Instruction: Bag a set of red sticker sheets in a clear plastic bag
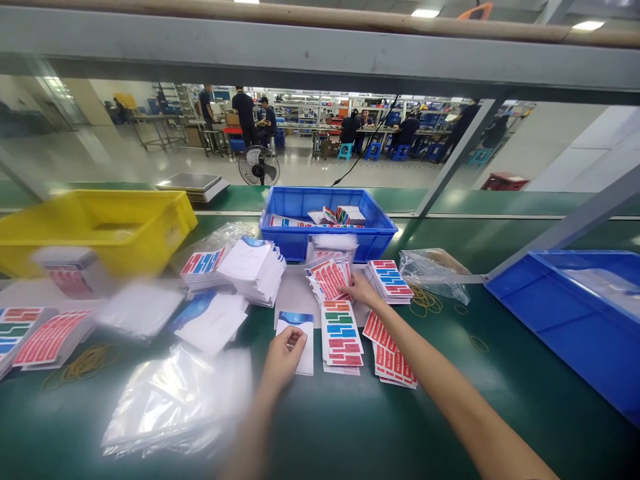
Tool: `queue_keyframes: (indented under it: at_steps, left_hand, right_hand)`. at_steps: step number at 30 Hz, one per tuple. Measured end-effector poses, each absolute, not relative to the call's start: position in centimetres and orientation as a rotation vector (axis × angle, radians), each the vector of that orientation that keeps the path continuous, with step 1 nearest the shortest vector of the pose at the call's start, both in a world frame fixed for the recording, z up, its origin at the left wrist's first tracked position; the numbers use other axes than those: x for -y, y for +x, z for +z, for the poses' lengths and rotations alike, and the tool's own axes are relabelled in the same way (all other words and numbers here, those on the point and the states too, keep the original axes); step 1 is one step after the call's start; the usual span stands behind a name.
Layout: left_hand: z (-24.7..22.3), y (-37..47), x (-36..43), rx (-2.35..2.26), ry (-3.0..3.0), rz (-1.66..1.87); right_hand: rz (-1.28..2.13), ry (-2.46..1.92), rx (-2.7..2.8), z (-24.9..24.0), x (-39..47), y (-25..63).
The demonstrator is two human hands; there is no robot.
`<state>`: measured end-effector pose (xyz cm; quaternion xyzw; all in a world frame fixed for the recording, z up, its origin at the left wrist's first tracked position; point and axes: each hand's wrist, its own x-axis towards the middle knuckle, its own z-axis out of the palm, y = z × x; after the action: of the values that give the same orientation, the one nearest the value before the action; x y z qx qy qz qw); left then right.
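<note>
My left hand (287, 350) is closed, thumb and fingers pressed together, over the left side of a white booklet with a blue top (304, 327). Whether a page edge is between those fingertips is hidden. Farther forward, my right hand (361, 291) pinches a red-and-white label sheet (330, 280) at the right of a loose pile. Just below that pile lies a stack of multicoloured label sheets (342, 330). Fanned red label sheets (393, 353) lie under my right forearm, and a stack of red-and-blue label sheets (389, 280) sits beyond the wrist.
A blue bin (327, 243) with printed sheets stands behind the piles. Another blue bin (565, 320) is at right, a yellow bin (165, 227) at left. White booklets (253, 263), clear plastic bags (175, 400) and rubber bands (425, 301) lie around. A metal post (457, 160) rises at right.
</note>
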<state>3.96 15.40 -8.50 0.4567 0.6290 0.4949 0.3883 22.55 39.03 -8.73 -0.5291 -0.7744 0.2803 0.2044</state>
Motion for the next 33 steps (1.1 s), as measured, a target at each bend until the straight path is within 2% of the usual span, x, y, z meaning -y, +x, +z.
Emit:
queue_keyframes:
  at_steps: [5,11,16,21,24,29,33]
  left_hand:
    - [-8.5,3.9,-15.4,-1.617,1.191,1.236]
    - [-8.4,3.7,-15.4,-1.717,1.255,1.199]
    - [-8.8,3.7,-15.2,-2.046,1.328,1.164]
    - [-9.7,3.5,-14.8,-2.518,1.521,0.681]
    - [-9.8,3.2,-14.9,-2.551,1.477,0.518]
    - [-9.7,2.5,-15.2,-2.464,1.367,0.549]
    - [-9.4,2.0,-15.2,-2.375,1.326,0.707]
  right_hand:
    - [0.959,-1.356,2.169,-9.1,-39.3,23.1]
    - [0.743,-1.370,2.009,-9.1,-40.0,23.3]
    - [0.676,-1.465,2.013,-9.2,-40.7,22.9]
    - [0.470,-1.527,2.026,-8.2,-38.9,23.3]
    - [0.329,-1.420,2.059,-7.2,-36.2,23.4]
    - [0.338,-1.125,2.302,-6.4,-31.0,22.0]
    - [0.355,-0.972,2.423,-6.5,-28.9,20.7]
